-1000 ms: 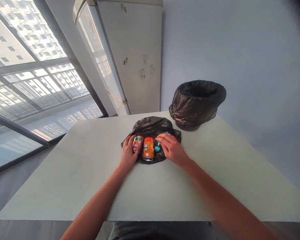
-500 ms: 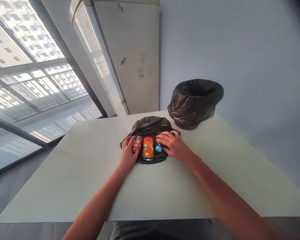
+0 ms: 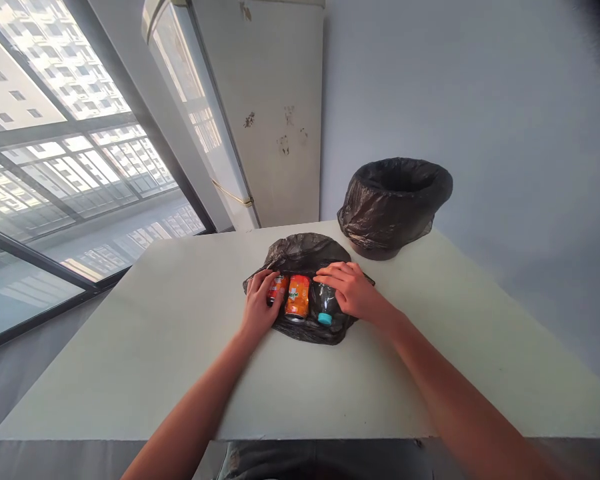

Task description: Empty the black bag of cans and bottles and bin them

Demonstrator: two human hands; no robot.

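A black plastic bag (image 3: 307,247) lies spread on the table in front of me. Two orange soda cans lie on it side by side: a left can (image 3: 279,289), partly covered by my fingers, and a dented middle can (image 3: 297,297). To their right lies a clear plastic bottle (image 3: 326,300) with its teal cap facing me. My left hand (image 3: 260,300) curls around the left can, at the bag's left edge. My right hand (image 3: 353,288) is closed over the bag's right side, its fingertips above the bottle's far end. Its thumb is mostly hidden.
A bin lined with a black bag (image 3: 395,207) stands at the table's back right, near the wall. Behind the white table (image 3: 180,360) is a worn refrigerator (image 3: 275,80). Large glass windows (image 3: 80,173) are at the left.
The bag's right side and near edge have spread outward. My right hand has shifted slightly right, and the bottle now shows more, its cap nearer me. My left hand stays at the left can.
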